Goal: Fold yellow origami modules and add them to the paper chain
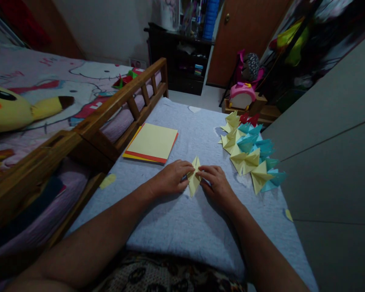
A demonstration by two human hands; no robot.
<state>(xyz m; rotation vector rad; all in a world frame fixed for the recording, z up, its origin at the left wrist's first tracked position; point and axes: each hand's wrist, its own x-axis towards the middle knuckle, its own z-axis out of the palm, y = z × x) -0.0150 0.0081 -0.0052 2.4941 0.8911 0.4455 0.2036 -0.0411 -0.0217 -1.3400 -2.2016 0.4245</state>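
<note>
A small pale-yellow folded paper (195, 181), narrow and diamond-shaped, lies on the light-blue cloth (182, 231) in front of me. My left hand (175, 175) grips its left edge with bent fingers and thumb. From the other side my right hand (215, 182) has its fingertips pressed on the paper's right edge. A slit or crease runs down from the paper's upper point. Beyond my left hand rests a stack of square paper sheets (153, 140), pale yellow on top, with red-orange and yellow edges showing beneath.
Several folded yellow paper pieces (245, 161) stand at the right, beside blue ones (248, 142) and a red one (253, 119). A wooden bed rail (118, 101) borders the left; a pale cabinet panel (331, 162) borders the right. A dark shelf unit (179, 61) stands at the back.
</note>
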